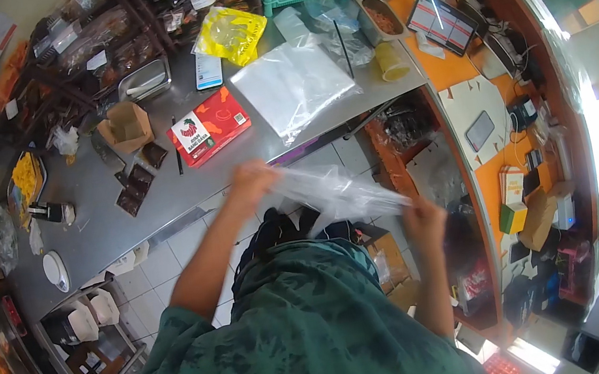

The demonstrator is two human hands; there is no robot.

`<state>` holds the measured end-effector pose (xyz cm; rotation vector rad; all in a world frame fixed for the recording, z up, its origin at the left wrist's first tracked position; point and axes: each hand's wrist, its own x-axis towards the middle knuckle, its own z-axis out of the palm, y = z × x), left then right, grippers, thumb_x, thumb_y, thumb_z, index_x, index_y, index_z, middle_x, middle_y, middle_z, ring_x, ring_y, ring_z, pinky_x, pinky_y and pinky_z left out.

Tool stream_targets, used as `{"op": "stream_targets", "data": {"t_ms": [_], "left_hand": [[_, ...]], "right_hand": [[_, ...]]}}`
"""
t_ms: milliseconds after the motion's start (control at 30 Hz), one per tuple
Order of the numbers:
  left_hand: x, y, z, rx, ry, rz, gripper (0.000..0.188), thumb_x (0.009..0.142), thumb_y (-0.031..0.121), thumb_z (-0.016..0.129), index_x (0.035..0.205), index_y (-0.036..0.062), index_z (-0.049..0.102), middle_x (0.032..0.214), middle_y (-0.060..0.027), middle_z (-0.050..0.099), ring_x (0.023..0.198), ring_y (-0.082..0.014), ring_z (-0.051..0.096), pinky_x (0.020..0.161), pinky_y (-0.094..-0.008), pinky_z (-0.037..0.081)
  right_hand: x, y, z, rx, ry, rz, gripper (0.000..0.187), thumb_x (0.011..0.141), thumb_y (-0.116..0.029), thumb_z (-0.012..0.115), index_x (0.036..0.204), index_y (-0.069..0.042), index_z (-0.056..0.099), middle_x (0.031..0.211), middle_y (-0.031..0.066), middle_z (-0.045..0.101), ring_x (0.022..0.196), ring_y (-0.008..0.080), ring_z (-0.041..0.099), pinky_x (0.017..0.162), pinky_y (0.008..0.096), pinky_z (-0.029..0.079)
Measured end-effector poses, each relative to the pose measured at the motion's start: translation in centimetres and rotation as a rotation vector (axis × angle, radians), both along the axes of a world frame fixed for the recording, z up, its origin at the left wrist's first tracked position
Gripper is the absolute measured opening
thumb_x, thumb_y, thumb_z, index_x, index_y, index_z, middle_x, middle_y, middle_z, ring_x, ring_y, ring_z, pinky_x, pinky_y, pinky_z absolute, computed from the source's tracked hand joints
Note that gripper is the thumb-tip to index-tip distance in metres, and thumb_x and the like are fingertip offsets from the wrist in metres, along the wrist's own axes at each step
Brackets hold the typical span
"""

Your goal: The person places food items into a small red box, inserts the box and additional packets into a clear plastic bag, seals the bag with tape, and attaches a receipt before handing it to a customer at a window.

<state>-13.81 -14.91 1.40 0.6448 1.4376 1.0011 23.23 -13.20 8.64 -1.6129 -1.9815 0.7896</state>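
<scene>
A clear plastic bag (336, 190) is stretched between my two hands in front of my body, above the tiled floor. My left hand (254, 182) is closed on its left end, close to the counter's front edge. At its right end my right hand (425, 219) grips the bag, lower and farther right. On the steel counter just beyond my left hand sits a closed red and white food box (210, 127). To the right of that box lies a stack of clear plastic bags (294, 90). Small dark sauce sachets (135, 190) rest left of the box.
A yellow plastic bag (231, 35), a phone (208, 70), a brown paper bag (125, 127) and a knife (107, 153) lie on the steel counter (99, 230). Dark crates (98, 46) stand at the back. An orange counter (490, 177) with a tablet (442, 22) runs along the right.
</scene>
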Motion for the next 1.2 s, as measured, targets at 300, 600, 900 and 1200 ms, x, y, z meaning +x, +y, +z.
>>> {"op": "stream_targets", "data": {"t_ms": [300,600,900,1200], "left_hand": [[10.6,3.4,3.8,0.831,0.402,-0.711,0.009,0.085,0.008,0.059,0.092,0.0025,0.059,0.094,-0.0170,0.056,0.086,-0.0381,0.059,0.071,-0.0452,0.048],[14.5,12.9,-2.4,0.742,1.472,-0.786,0.019,0.085,0.008,0.061,0.103,0.0024,0.057,0.103,-0.0153,0.066,0.091,-0.0311,0.071,0.073,-0.0440,0.057],[14.9,21.6,1.0,-0.116,0.936,-0.903,0.021,0.085,0.013,0.064,0.102,0.0042,0.073,0.097,-0.0156,0.074,0.094,-0.0343,0.071,0.079,-0.0443,0.056],[10.1,11.7,-9.5,0.881,0.780,-0.516,0.028,0.094,0.000,0.049,0.121,-0.0008,0.059,0.116,-0.0264,0.063,0.111,-0.0385,0.061,0.102,-0.0444,0.045]], "right_hand": [[-6.3,-0.3,0.3,0.448,-0.167,0.140,0.051,0.073,-0.012,0.078,0.119,-0.007,0.056,0.103,0.0172,0.068,0.081,0.0333,0.068,0.073,0.0443,0.054],[-2.0,3.0,-3.7,-0.103,-0.315,0.054,0.020,0.088,-0.022,0.066,0.097,-0.004,0.067,0.091,0.0228,0.069,0.088,0.0430,0.067,0.080,0.0505,0.053],[5.2,4.7,-0.4,-0.045,-0.548,-0.175,0.027,0.095,-0.024,0.053,0.093,-0.004,0.070,0.089,0.0233,0.068,0.085,0.0397,0.067,0.074,0.0493,0.051],[7.9,-8.1,-9.5,-0.206,-0.367,0.064,0.030,0.095,-0.018,0.053,0.117,0.001,0.061,0.097,0.0225,0.067,0.088,0.0422,0.064,0.079,0.0420,0.051]]}}
